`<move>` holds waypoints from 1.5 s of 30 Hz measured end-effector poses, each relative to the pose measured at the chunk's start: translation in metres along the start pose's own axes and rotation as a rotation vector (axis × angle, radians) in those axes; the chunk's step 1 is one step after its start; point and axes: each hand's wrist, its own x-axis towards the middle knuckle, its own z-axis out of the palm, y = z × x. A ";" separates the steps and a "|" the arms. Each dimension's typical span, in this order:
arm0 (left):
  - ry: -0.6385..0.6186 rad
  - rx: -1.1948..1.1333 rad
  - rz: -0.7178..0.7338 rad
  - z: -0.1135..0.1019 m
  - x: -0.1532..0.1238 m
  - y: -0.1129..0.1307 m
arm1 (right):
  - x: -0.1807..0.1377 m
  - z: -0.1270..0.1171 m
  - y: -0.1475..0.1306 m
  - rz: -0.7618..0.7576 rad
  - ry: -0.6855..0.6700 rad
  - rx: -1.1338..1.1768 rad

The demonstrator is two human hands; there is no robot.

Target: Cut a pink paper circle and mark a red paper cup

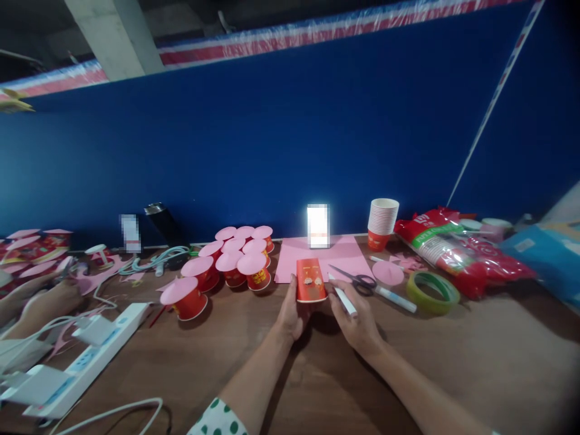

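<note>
My left hand (289,314) is wrapped round the side of a red paper cup (311,279), whose white rim points down toward me. Small printed figures show on its wall. A white marker (345,301) is gripped in my right hand (357,329), close to the cup's right side; its tip is too small to make out clearly. Behind the cup lie pink paper sheets (290,257). Just right of them are black-handled scissors (362,283), another marker (396,298) and a pink paper disc (388,272).
Several red cups topped with pink paper cones (251,264) stand at left. Rightward are stacked cups (383,217), a roll of tape (432,292) and a red bag of cups (441,248). A power strip (90,359) and a co-worker's hands (45,305) are far left.
</note>
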 end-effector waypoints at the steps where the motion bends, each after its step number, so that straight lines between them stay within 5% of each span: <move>1: 0.007 0.005 0.003 0.001 0.000 0.000 | 0.000 0.000 0.000 0.004 -0.001 0.006; 14: 0.063 0.118 0.177 -0.013 0.007 -0.009 | -0.002 0.005 0.006 0.069 -0.013 0.035; 20: 0.196 0.180 0.246 -0.015 0.009 -0.013 | -0.004 0.011 0.015 0.071 -0.012 0.075; 28: -0.020 0.165 0.265 -0.006 0.004 -0.015 | -0.004 0.012 0.021 0.050 0.057 0.049; 38: -0.012 0.495 0.358 -0.009 0.001 -0.020 | -0.002 0.007 0.024 0.087 0.078 0.086; 45: 0.111 0.552 0.372 -0.002 0.000 -0.021 | -0.002 0.010 0.027 0.058 0.061 0.102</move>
